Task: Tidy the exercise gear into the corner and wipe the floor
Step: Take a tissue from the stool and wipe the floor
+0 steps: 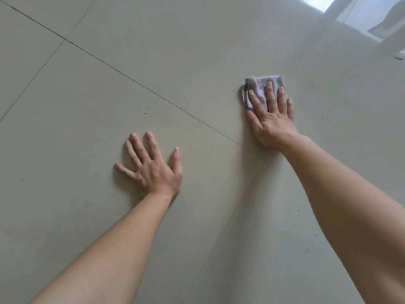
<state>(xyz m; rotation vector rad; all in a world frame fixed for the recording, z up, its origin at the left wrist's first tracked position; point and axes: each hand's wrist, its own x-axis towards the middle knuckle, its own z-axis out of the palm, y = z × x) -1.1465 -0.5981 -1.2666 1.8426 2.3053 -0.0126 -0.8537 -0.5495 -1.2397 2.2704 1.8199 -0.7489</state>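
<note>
A small folded grey cloth [260,84] lies on the pale tiled floor [153,62] at upper right of centre. My right hand [270,118] presses flat on top of it, fingers spread, with most of the cloth under the palm and fingers. My left hand [151,165] rests flat on the bare tile lower and to the left, fingers apart, holding nothing. No exercise gear is in view.
Dark grout lines cross the floor diagonally. At the top right corner stands a white frame or furniture leg [392,40] beside a bright patch of light [317,2]. A few small dark specks dot the tiles.
</note>
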